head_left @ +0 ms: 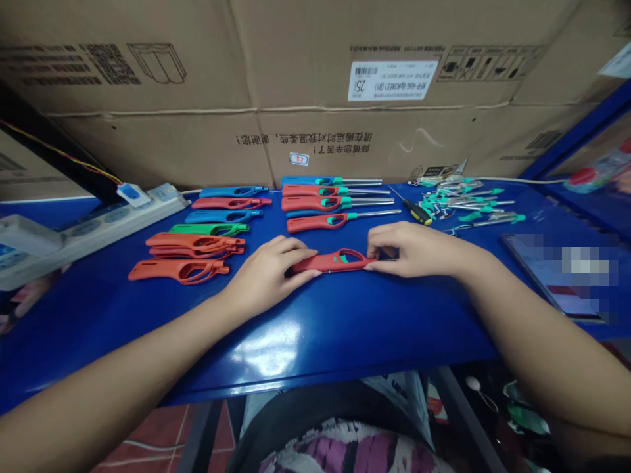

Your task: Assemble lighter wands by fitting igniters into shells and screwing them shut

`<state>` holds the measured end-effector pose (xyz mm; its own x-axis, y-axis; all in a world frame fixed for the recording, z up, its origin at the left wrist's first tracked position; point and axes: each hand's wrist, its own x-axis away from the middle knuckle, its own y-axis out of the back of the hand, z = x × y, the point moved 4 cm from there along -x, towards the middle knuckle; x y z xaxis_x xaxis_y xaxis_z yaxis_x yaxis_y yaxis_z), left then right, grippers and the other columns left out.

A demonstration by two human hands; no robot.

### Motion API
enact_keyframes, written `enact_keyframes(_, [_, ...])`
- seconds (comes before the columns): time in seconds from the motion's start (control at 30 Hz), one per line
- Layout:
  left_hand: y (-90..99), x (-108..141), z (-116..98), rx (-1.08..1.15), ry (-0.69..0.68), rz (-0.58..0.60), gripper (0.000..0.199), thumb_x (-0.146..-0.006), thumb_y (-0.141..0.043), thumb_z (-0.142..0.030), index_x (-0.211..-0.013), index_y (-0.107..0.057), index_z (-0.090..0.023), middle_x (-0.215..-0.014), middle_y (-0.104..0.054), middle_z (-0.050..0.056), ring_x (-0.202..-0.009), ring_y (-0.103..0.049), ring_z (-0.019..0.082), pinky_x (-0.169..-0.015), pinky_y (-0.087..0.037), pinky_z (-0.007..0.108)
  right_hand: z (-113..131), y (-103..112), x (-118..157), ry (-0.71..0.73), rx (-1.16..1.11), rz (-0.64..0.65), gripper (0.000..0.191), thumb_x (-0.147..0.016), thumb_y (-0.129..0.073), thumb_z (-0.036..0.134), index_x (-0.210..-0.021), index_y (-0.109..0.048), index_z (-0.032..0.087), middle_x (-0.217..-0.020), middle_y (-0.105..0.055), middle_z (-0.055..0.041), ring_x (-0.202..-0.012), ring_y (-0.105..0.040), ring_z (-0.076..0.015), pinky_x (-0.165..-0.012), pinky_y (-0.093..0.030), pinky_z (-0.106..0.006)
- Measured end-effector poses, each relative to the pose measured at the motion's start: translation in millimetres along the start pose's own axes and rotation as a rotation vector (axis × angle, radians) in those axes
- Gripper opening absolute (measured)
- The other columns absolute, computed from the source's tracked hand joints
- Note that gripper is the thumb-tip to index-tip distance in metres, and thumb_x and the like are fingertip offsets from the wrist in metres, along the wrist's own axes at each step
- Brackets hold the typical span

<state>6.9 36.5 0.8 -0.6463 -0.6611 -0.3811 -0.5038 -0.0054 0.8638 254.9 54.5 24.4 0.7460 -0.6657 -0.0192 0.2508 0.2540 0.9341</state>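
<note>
Between my hands lies a red lighter casing (328, 263) with green parts showing in its trigger loop, just above the blue table (374, 322). My left hand (271, 272) pinches its handle end between thumb and fingers. The fingers of my right hand (404, 251) close on its narrow front end. Beyond it are assembled lighters with metal tubes, among them a red one (315, 224). To the left sit several casings without tubes, including an orange one (177, 269) and a green one (207, 229).
Several metal tubes with green parts (473, 203) are piled at the back right, beside a black and yellow screwdriver (418, 211). A phone or tablet (547, 276) lies at the right. A power strip (116, 226) runs along the left. Cardboard (315, 85) stands behind.
</note>
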Motion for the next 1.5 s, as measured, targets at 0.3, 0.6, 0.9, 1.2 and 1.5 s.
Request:
enact_keyframes(0.3, [-1.7, 1, 1, -0.023, -0.002, 0.013, 0.038, -0.098, -0.063, -0.041, -0.123, -0.071, -0.014, -0.109, -0.068, 0.011, -0.1, -0.063, 0.025, -0.091, -0.053, 0.041, 1, 1, 1, 0.009, 0.004, 0.0, 0.02, -0.091, -0.065, 0.035, -0.085, -0.066, 0.017, -0.085, -0.064, -0.0033, -0.071, -0.053, -0.0133, -0.064, -0.037, -0.027])
enact_keyframes(0.6, [-2.6, 1, 2, -0.018, 0.006, 0.016, 0.037, -0.098, -0.063, -0.041, -0.123, -0.071, -0.014, -0.109, -0.068, 0.011, -0.1, -0.062, 0.025, -0.091, -0.053, 0.041, 1, 1, 1, 0.009, 0.024, -0.003, 0.02, -0.091, -0.065, 0.035, -0.084, -0.065, 0.017, -0.084, -0.062, -0.0025, -0.071, -0.053, -0.0132, -0.063, -0.036, -0.027])
enact_keyframes(0.9, [-1.8, 2, 0, -0.017, 0.004, 0.005, 0.039, -0.097, -0.064, -0.041, -0.123, -0.071, -0.014, -0.11, -0.068, 0.011, -0.102, -0.063, 0.025, -0.091, -0.053, 0.041, 3, 2, 3, 0.004, 0.054, 0.013, 0.018, -0.091, -0.066, 0.034, -0.084, -0.065, 0.018, -0.085, -0.063, -0.0027, -0.071, -0.053, -0.0138, -0.063, -0.034, -0.027])
enact_keyframes(1.2, [-4.7, 1, 0, -0.043, 0.009, 0.026, 0.036, -0.097, -0.064, -0.041, -0.121, -0.071, -0.016, -0.109, -0.068, 0.01, -0.1, -0.062, 0.025, -0.091, -0.054, 0.041, 6, -2, -1, -0.02, 0.093, 0.045, 0.017, -0.092, -0.063, 0.033, -0.084, -0.065, 0.018, -0.088, -0.064, -0.0031, -0.073, -0.054, -0.0146, -0.065, -0.034, -0.027])
enact_keyframes(1.5, [-6.0, 3, -12, -0.28, -0.039, 0.116, 0.037, -0.1, -0.057, -0.032, -0.13, -0.064, -0.011, -0.113, -0.068, 0.014, -0.105, -0.062, 0.029, -0.09, -0.055, 0.042, 13, -5, -4, 0.006, 0.28, -0.033, 0.014, -0.086, -0.062, 0.03, -0.079, -0.057, 0.02, -0.081, -0.06, -0.0024, -0.068, -0.049, -0.0156, -0.064, -0.029, -0.029])
